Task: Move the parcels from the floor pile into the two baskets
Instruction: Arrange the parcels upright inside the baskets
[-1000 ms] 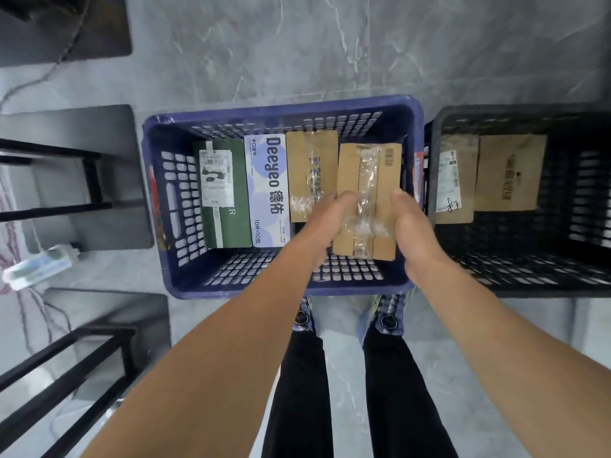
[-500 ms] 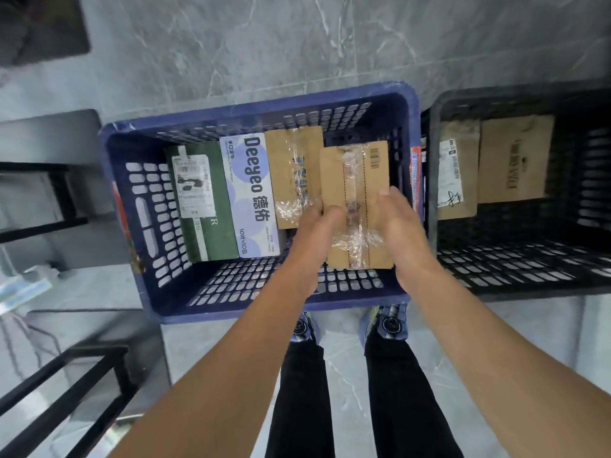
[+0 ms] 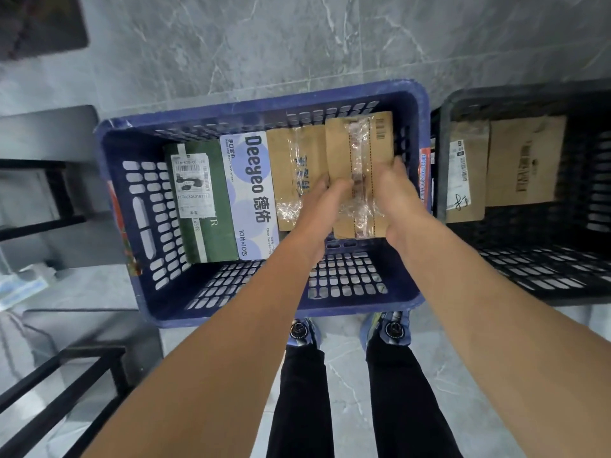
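Observation:
A taped brown cardboard parcel is held inside the blue basket, at its right side. My left hand grips the parcel's left edge and my right hand grips its right edge. Standing in a row to its left are another taped brown parcel, a white and purple Deegeo box and a green box with a white label. The black basket to the right holds two brown parcels. The floor pile is out of view.
Both baskets stand on grey marble floor. Black metal frame legs and grey panels lie at the left. A white and blue packet rests on the floor at the far left. My legs and shoes stand just behind the blue basket.
Both hands have pushed the taped parcel farther into the blue basket, toward its far wall, beside the other brown parcel. The view has shifted slightly.

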A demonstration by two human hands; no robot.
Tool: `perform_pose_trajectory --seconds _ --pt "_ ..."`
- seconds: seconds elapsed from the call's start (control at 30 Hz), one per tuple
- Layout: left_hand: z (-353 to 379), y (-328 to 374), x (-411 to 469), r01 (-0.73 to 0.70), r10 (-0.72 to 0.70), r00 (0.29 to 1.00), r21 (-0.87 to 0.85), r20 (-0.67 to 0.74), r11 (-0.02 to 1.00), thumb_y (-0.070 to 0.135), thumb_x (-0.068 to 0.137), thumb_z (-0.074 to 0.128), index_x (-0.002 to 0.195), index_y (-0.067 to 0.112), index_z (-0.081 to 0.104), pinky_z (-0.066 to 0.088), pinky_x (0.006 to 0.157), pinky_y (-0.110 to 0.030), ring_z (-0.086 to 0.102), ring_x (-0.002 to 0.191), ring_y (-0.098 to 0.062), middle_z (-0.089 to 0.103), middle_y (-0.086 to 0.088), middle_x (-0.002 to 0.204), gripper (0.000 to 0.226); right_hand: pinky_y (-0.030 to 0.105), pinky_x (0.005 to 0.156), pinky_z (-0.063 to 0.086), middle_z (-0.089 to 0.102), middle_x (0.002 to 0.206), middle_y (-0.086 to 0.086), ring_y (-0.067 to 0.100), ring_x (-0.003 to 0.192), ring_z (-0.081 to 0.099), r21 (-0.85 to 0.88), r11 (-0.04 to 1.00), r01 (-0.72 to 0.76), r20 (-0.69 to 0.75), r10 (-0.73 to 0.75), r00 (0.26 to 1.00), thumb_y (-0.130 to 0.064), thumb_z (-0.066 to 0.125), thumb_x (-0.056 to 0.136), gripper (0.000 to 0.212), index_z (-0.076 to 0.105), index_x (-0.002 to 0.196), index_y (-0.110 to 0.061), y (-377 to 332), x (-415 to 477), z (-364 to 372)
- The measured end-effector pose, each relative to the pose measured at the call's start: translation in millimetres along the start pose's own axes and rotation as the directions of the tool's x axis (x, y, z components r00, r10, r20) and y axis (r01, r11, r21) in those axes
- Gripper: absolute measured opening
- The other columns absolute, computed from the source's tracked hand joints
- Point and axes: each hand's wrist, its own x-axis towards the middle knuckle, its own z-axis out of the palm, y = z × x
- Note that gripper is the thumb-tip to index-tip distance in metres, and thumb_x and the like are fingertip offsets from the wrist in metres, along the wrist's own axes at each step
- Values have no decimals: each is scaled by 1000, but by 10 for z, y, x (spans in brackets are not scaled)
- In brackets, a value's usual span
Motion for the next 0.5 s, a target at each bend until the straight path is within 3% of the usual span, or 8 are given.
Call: perform_pose_trajectory --seconds 0.13,0.23,0.33,0.43,0.5 --pt "-1 19 109 -19 18 1000 -28 -10 999 71 61 61 155 21 40 35 117 -56 47 141 -22 47 -1 157 108 45 122 23 27 169 -2 25 153 30 -9 1000 5 46 -4 999 -41 36 109 64 8 167 -35 -1 72 -1" --pt "-25 -22 137 -21 22 1000 -51 4 998 71 67 62 156 23 41 34 118 -54 57 132 -16 51 -1 155 103 44 116 31 41 160 -2 24 143 41 -10 1000 18 12 -18 1000 -43 35 106 60 23 164 -32 30 150 16" --pt "-33 -194 303 -11 11 1000 -33 -3 999 74 68 63 151 28 46 38 116 -59 52 139 -23 48 -3 157 97 45 111 36 46 154 1 24 135 46 -75 995 65 -60 -70 996 -43 35 104 57 32 160 -31 102 166 87" --pt "-65 -453 610 -6 7 1000 42 -24 999 79 67 65 144 32 51 43 110 -65 48 143 -30 46 -4 158 92 51 118 35 37 162 7 30 143 42 -230 967 105 -111 -134 985 -52 28 102 64 32 161 -25 221 164 162" --pt "-61 -352 531 11 -10 999 35 -37 999 76 67 63 139 27 56 45 108 -63 50 141 -30 47 -7 156 87 46 122 27 18 172 5 27 153 30 -335 933 135 -120 -184 976 -48 26 109 62 29 163 -19 331 136 192"
